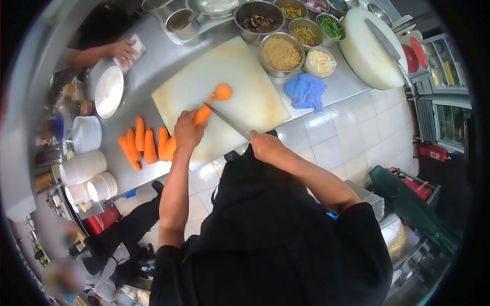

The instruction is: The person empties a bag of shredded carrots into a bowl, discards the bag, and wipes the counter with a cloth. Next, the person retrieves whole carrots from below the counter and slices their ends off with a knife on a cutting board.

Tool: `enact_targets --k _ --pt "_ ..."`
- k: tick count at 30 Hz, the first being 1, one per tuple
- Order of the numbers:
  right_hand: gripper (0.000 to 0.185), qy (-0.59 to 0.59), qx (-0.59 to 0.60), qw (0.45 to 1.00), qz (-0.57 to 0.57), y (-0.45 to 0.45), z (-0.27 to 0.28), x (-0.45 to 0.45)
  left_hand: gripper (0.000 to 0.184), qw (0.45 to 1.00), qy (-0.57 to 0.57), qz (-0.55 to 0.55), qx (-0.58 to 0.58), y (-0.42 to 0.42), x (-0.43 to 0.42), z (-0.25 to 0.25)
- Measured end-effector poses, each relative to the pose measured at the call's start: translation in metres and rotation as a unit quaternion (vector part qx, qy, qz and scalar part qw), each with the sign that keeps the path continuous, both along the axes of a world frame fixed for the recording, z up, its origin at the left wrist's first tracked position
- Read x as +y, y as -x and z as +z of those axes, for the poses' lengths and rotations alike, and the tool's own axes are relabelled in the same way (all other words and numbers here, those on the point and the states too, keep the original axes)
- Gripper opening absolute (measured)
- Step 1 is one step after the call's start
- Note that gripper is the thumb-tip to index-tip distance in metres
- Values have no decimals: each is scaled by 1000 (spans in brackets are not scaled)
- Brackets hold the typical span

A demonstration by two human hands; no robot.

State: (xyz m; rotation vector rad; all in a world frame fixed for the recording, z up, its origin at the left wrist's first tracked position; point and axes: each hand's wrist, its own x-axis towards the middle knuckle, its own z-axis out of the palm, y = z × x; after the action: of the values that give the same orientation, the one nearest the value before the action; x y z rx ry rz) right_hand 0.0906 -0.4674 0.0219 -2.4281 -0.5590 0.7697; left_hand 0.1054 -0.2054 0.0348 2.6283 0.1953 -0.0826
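My left hand (189, 130) is closed around a peeled carrot (202, 115) above the white cutting board (245, 66). In my right hand (266, 145) is the handle of a kitchen knife (228, 121), its tip touching or very near the carrot's cut end. Just beyond the tip lie a small carrot end (212, 96) and thin round carrot slices (223, 92), partly overlapping. Several whole peeled carrots (149, 146) rest on the steel counter to the left of the board, some partly hidden by my left forearm.
Metal bowls of cut food, one with pale shreds (281, 53), stand behind the board. A blue cloth (305, 92) lies at its right, near a round chopping block (372, 56) with a cleaver (384, 40). Another person's hand (122, 52) presses a white cloth. Stacked bowls (84, 167) stand left.
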Motion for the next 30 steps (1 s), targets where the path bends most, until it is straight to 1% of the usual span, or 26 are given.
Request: enact_targets --k 1,2,3,4,5,6,7,8,9,10,12,14,17,18,20,21,23,24,26,30 --pt "25 4 11 1000 8 -5 2 -2 41 995 99 -8 -20 0 7 9" --pt "26 9 26 999 19 -6 2 -4 41 995 93 -11 -20 7 12 24" --pt "26 5 17 1000 13 -4 -4 -4 40 978 201 -6 -48 19 17 43" --pt "26 -4 16 1000 22 -2 -7 -5 40 949 304 3 -79 28 24 56" --pt "25 4 15 1000 12 -1 -7 -4 40 953 292 14 -85 33 28 62" --pt "23 11 11 1000 6 -1 -7 -2 41 924 359 -1 -131 39 27 68" --pt "23 0 7 1000 24 -2 -6 0 42 888 423 -17 -177 45 26 72" --pt "22 1 8 1000 12 -3 -4 0 42 892 413 -7 -186 50 26 73" --pt "21 6 10 1000 -4 -3 -3 0 43 899 393 -23 -191 51 26 71" --pt "21 4 8 1000 3 -2 -4 1 44 905 377 -40 -193 53 23 68" --pt "21 -10 -17 1000 2 -1 -7 -2 42 904 383 -31 -190 55 13 71" --pt "22 -4 -15 1000 2 -1 -9 -2 41 916 349 -46 -191 58 8 73" --pt "21 -2 -16 1000 -3 1 -2 -1 43 923 331 -48 -192 62 10 72" --pt "20 -3 -19 1000 -8 0 0 0 43 922 331 -49 -194 62 11 71" --pt "20 -5 -28 1000 -9 0 -1 0 47 896 383 -34 -224 61 10 66" --pt "20 -7 -34 999 -10 1 -2 0 47 895 382 -34 -226 60 11 63" --pt "20 -9 -38 999 -9 2 -6 -1 48 892 357 -49 -271 58 13 55" --pt "20 -9 -41 999 -9 2 -6 -1 48 892 356 -49 -273 59 15 52" --pt "20 -6 -38 999 -9 2 -5 0 46 914 301 -59 -265 61 21 51" --pt "21 4 -34 999 -10 2 0 0 44 915 291 -58 -274 63 23 51"
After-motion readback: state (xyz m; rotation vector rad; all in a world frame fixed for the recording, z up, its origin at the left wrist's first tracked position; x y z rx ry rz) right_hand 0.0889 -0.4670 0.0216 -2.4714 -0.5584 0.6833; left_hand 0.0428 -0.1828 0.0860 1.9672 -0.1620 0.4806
